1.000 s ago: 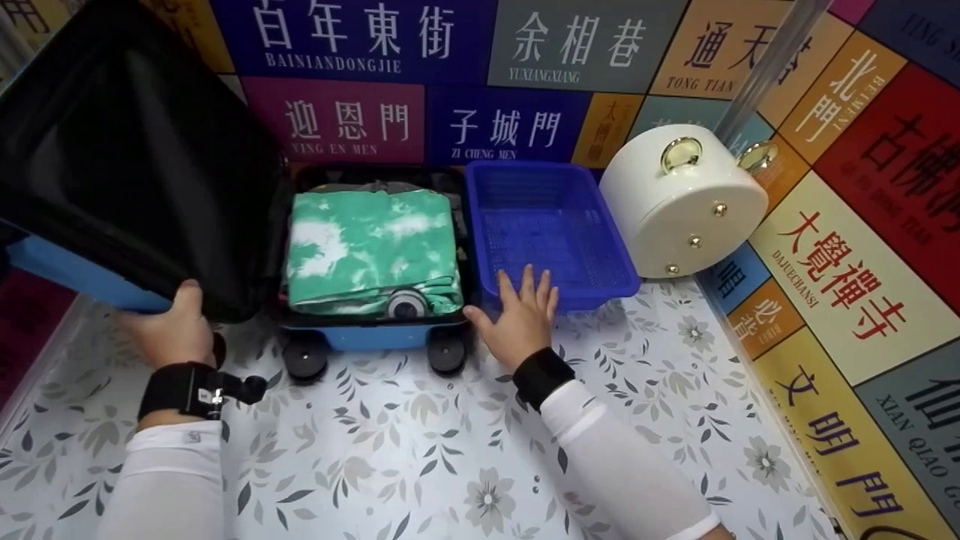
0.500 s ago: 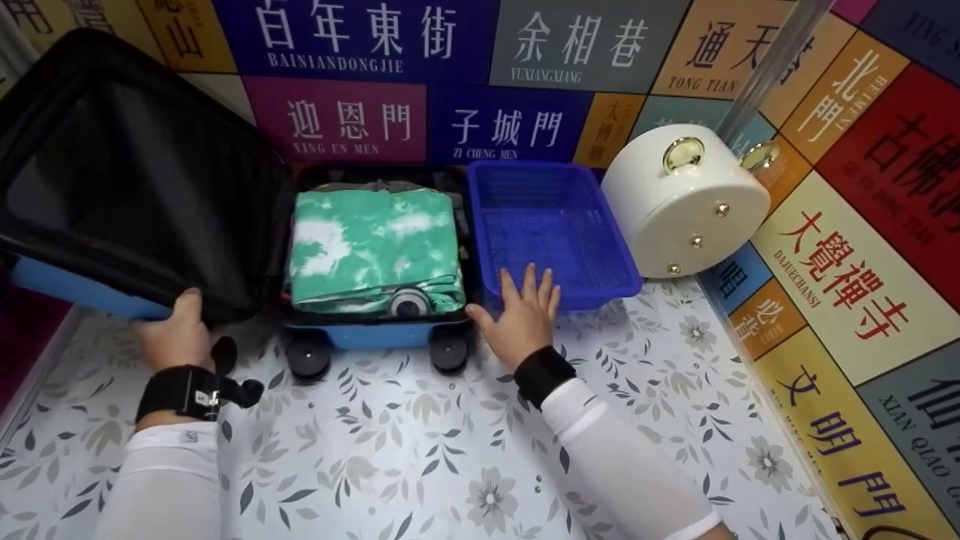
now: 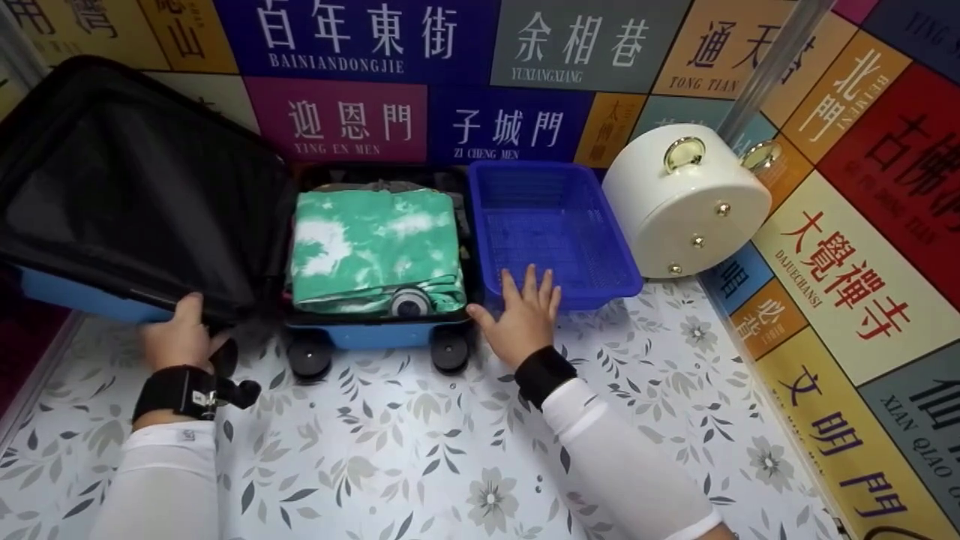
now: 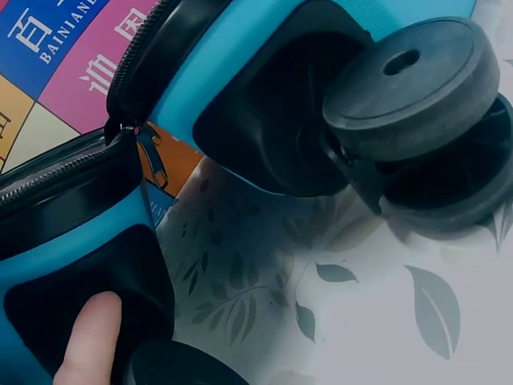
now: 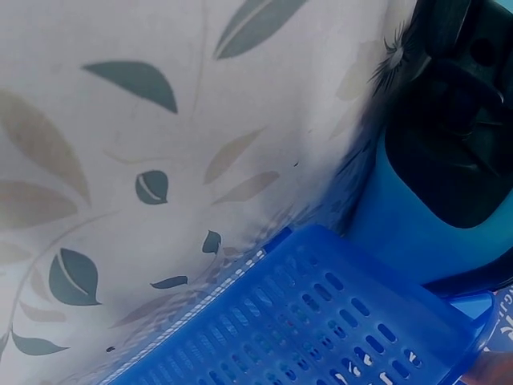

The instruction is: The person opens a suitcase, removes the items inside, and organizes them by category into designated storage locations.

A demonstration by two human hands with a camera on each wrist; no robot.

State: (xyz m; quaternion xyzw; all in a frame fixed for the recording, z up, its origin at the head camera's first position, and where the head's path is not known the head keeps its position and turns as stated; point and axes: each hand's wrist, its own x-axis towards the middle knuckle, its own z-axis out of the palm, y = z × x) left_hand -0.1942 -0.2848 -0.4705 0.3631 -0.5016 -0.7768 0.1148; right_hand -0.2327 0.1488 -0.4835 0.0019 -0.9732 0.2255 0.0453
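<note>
A blue suitcase lies open, its black-lined lid tilted out to the left. My left hand grips the lid's near lower corner, thumb on the outer face; that thumb shows against the black corner guard in the left wrist view. Folded green-and-white tie-dye fabric fills the suitcase base, with a small round grey-and-white object at its front edge. My right hand has its fingers spread at the near rim of a blue plastic basket, right beside the suitcase.
Black caster wheels stick out from the suitcase's near side. A white rounded case with gold rings stands right of the basket. Walls with printed signs close off the back and right. The tabletop has a leaf pattern.
The suitcase lid has swung further down and outward to the left, with my left hand following slightly. My right hand has stayed in place at the basket.
</note>
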